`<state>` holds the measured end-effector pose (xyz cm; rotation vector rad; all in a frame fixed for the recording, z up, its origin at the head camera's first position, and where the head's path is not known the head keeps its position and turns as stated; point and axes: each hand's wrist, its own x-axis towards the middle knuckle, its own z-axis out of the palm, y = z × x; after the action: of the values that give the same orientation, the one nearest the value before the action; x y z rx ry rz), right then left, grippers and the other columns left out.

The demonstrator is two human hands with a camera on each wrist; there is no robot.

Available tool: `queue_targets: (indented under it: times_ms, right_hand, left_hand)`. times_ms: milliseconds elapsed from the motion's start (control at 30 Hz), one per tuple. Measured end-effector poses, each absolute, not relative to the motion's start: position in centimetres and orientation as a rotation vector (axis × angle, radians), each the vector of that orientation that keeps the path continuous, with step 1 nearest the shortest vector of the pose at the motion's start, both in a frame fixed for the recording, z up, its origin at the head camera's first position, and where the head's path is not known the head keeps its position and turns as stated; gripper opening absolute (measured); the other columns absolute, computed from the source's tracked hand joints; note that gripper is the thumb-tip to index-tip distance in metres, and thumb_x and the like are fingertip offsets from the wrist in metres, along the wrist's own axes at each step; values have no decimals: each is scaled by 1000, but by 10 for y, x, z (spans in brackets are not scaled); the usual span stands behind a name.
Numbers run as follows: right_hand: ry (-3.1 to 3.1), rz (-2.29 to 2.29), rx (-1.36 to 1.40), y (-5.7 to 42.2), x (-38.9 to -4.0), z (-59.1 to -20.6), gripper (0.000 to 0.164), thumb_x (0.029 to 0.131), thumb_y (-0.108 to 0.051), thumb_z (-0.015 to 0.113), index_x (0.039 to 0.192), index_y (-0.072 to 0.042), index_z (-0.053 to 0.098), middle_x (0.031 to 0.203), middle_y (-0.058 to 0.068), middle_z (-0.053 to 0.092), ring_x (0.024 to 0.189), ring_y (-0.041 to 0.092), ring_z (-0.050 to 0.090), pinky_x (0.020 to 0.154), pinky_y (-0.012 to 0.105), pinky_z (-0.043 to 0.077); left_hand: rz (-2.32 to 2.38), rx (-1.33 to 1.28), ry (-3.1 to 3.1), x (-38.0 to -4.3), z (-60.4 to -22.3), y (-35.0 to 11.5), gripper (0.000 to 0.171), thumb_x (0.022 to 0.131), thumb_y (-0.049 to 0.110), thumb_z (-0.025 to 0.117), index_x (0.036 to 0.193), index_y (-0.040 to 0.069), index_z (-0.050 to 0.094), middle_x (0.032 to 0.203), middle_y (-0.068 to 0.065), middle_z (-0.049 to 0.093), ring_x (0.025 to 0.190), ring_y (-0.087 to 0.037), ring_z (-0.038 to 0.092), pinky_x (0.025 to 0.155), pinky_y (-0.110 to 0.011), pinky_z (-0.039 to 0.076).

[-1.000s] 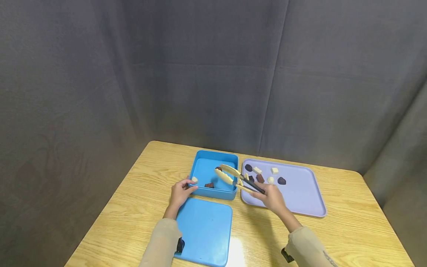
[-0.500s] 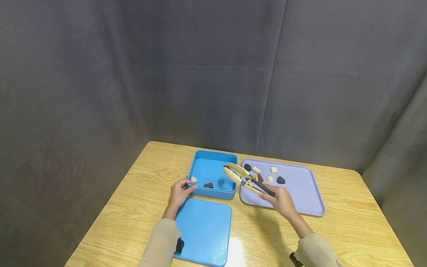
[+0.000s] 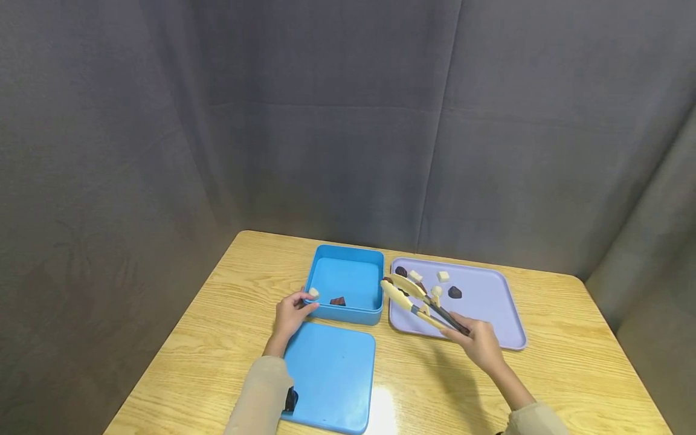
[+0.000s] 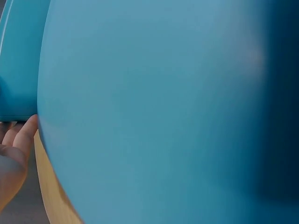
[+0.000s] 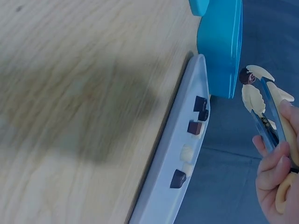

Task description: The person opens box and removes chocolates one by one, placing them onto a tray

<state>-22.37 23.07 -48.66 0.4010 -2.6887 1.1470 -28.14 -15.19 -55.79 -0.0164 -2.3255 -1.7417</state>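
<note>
My right hand grips a pair of cream and black tongs. Between the tong tips sits a round dark brown chocolate, held above the left edge of the lilac tray. At the near left corner of the blue box, my left hand pinches the wall, fingers at the side and thumb at the front. Inside that box lie a white chocolate and a brown chocolate. Several dark, brown and white pieces rest on the tray, among them a dark chocolate; the tongs partly hide some.
A flat blue lid lies on the wooden table in front of the box, partly under the left forearm. Box and tray stand side by side with a narrow gap. Grey curtains hang behind the table and at both sides.
The right hand has carried the tongs and the chocolate in them rightward, from above the blue box to above the tray's left edge. The left hand stays at the box corner.
</note>
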Motion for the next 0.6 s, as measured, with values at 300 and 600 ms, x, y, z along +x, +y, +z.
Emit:
queue_targets:
  times_ms: [300,600]
  right_hand:
    - [-2689,1193,369,244,-210,-495,41,77,-13,70,106,14,58,82,21,65,36,-1,23,30,19,28]
    - [-2726,1110,324,252,-201,-506,43,76,-15,71,106,13,59,55,0,53,34,-4,19,30,16,24]
  left_hand:
    - [-1727,-25,-2335,-281,-557,-153,21,75,7,72,90,-6,65,114,-23,56,113,-31,47,88,-39,45]
    - [-1722,-24,-2342,-279,-557,-152,22,75,7,72,90,-6,64,112,-23,57,110,-32,50,86,-40,46]
